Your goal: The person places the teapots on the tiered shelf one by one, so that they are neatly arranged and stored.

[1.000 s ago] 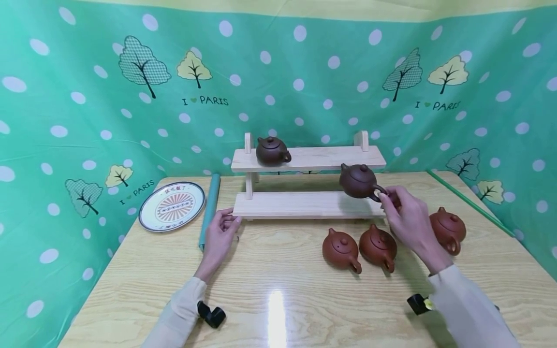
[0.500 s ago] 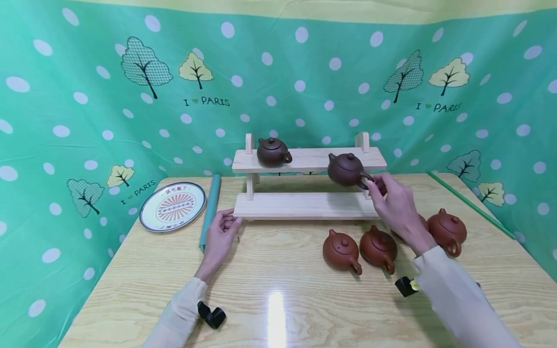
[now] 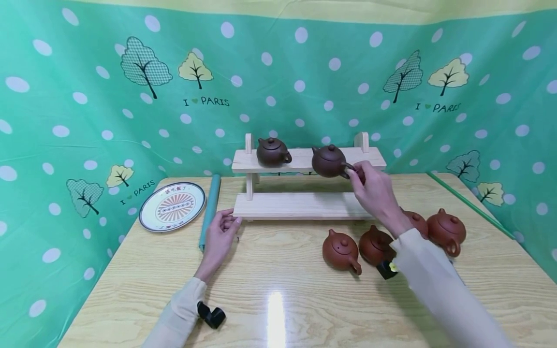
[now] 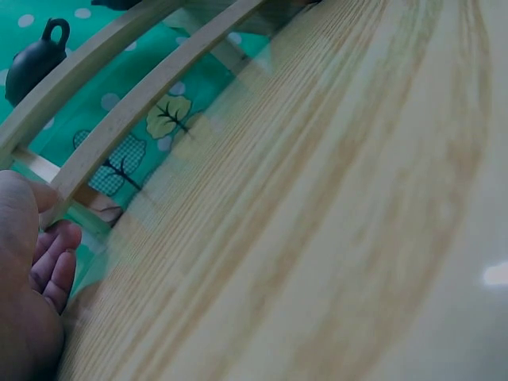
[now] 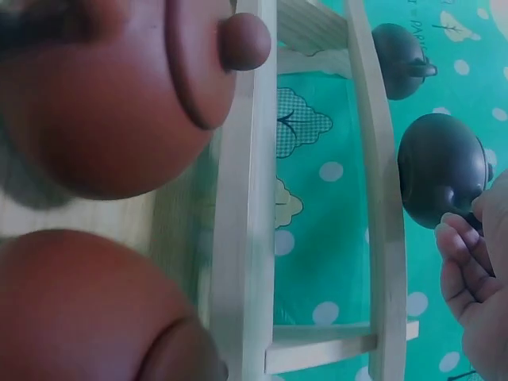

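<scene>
My right hand (image 3: 375, 189) pinches the handle of a dark brown teapot (image 3: 329, 161), its spout pointing left, at the upper board's front edge. Whether its base touches the board I cannot tell. Another dark teapot (image 3: 271, 152) stands at the left on the upper board of the two-tier wooden shelf (image 3: 300, 205). At the lower board's left end, my left hand (image 3: 219, 237) grips the corner between thumb and fingers; in the left wrist view the thumb lies over the board end (image 4: 67, 184). The right wrist view shows the held teapot (image 5: 444, 169) beside the upper board.
Several reddish-brown teapots, among them one in front of the shelf (image 3: 341, 249) and one at far right (image 3: 447, 229), stand on the table; my right forearm partly covers some. Left lie a patterned plate (image 3: 172, 207) and a teal roll (image 3: 211, 210). A green rod (image 3: 472, 205) lies right.
My right hand has carried the dark teapot left and up, from above the lower board's right end to the upper board's front. The left hand stays in place.
</scene>
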`<state>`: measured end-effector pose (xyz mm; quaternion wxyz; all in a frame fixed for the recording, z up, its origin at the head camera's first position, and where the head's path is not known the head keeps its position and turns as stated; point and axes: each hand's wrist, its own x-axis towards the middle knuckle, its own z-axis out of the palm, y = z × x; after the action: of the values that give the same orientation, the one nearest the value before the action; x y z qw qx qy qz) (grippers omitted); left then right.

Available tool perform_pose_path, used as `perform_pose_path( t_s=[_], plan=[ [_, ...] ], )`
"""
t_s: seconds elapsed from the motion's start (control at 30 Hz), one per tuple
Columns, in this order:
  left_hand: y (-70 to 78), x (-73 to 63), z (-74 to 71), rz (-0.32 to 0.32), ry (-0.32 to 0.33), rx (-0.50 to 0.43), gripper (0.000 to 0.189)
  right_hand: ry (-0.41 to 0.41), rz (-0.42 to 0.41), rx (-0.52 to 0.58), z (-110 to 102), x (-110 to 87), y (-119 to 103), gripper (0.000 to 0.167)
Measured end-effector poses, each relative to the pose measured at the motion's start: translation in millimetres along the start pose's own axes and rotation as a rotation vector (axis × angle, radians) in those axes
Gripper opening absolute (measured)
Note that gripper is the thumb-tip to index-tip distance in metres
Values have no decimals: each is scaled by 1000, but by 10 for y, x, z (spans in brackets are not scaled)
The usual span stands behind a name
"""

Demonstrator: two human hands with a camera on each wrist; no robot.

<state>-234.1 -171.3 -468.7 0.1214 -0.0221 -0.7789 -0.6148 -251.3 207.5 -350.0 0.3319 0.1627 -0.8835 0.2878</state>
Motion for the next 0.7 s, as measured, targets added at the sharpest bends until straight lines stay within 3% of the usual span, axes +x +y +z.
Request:
perform_pose_path(
  t_s=[0.7],
  plan=[
    [-13, 9, 5, -8, -4, -13, 39, -81, 108, 66, 347, 330, -157, 17]
  ],
)
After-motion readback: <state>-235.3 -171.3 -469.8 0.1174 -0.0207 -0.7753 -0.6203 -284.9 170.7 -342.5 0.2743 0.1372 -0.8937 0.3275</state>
